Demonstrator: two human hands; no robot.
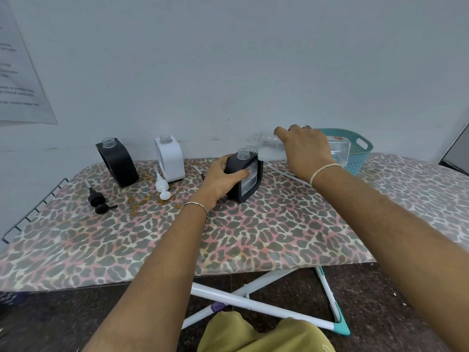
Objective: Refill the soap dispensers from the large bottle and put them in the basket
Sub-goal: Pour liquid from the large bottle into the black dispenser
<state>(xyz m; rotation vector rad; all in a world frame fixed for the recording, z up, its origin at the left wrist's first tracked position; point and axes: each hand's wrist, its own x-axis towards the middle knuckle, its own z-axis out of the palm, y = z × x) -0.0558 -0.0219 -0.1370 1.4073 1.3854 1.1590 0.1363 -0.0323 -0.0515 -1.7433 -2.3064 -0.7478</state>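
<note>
My left hand [223, 179] grips a black soap dispenser [250, 179] standing uncapped on the leopard-print board [253, 237]. My right hand [304, 151] holds the large clear bottle [266, 146] tipped on its side, its open mouth just above and right of the dispenser's neck. Clear liquid lies in the bottle's lower side. A second black dispenser [118, 161] and a white dispenser [170, 158] stand uncapped at the back left. The teal basket [360, 151] sits at the back right, partly behind my right hand.
A black pump head [99, 199] and a white pump head [162, 185] lie on the board in front of their dispensers. A white tube [286, 175] lies behind my right wrist. Brown stains mark the cover. A wire rack edge [33, 212] lines the left end.
</note>
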